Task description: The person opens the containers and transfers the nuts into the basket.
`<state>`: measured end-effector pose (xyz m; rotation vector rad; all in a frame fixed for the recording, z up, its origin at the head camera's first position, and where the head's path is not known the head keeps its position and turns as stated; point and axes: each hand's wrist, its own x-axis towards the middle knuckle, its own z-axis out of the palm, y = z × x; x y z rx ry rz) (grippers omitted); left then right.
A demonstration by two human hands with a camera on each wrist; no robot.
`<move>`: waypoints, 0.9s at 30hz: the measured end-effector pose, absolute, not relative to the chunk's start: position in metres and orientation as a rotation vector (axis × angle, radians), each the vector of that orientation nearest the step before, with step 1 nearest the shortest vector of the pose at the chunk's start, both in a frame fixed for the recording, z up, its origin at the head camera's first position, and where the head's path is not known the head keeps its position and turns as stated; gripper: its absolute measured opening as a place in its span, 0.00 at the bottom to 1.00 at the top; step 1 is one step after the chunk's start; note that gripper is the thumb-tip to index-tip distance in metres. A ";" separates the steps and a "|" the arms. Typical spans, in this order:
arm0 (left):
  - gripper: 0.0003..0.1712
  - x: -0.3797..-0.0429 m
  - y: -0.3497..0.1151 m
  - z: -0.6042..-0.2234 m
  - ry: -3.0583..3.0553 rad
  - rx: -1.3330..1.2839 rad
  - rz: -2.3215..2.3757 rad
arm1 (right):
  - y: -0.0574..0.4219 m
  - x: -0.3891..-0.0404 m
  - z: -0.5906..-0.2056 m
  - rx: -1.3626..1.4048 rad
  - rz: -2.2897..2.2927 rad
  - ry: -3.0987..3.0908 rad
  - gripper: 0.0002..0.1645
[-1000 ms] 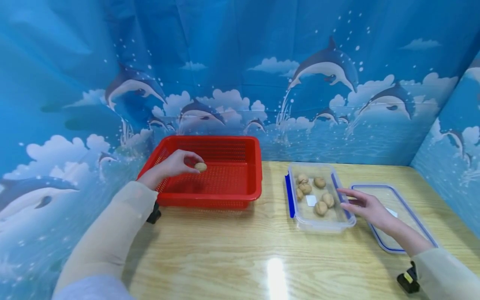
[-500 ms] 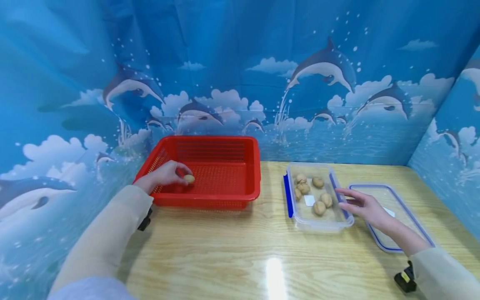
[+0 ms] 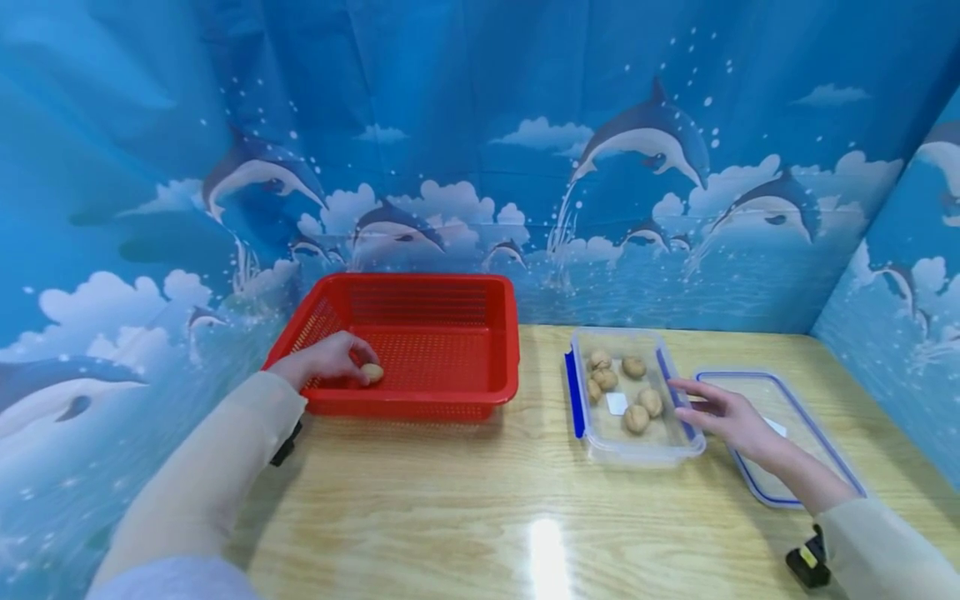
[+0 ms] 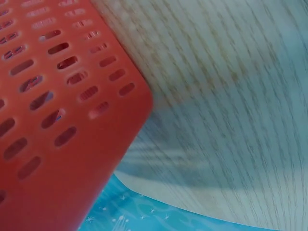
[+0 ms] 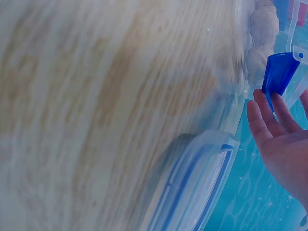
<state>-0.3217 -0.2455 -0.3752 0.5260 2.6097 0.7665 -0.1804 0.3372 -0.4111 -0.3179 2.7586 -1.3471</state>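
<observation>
My left hand reaches over the left rim of a red perforated basket and pinches a walnut low inside it. The left wrist view shows the basket's slotted side; that hand and the walnut are out of its frame. My right hand is at the right side of a clear plastic container, its fingers fairly straight. In the right wrist view the fingertips touch the container's blue latch flap. Several walnuts lie in the container around a white label.
A clear lid with a blue seal lies on the wood-grain table to the right of the container, partly under my right forearm. A blue dolphin-print curtain encloses the table's back and sides.
My left hand has moved left and down into the basket with the walnut. The right hand stays at the container's side, and the head view has shifted slightly.
</observation>
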 end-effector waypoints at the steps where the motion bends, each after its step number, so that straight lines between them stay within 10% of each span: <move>1: 0.22 -0.322 -0.245 -0.375 2.610 0.527 0.769 | 0.337 -0.180 -0.411 -0.317 -1.348 2.756 0.33; 27: 0.26 -0.323 -0.240 -0.363 2.653 0.534 0.783 | 0.340 -0.180 -0.412 -0.321 -1.370 2.734 0.33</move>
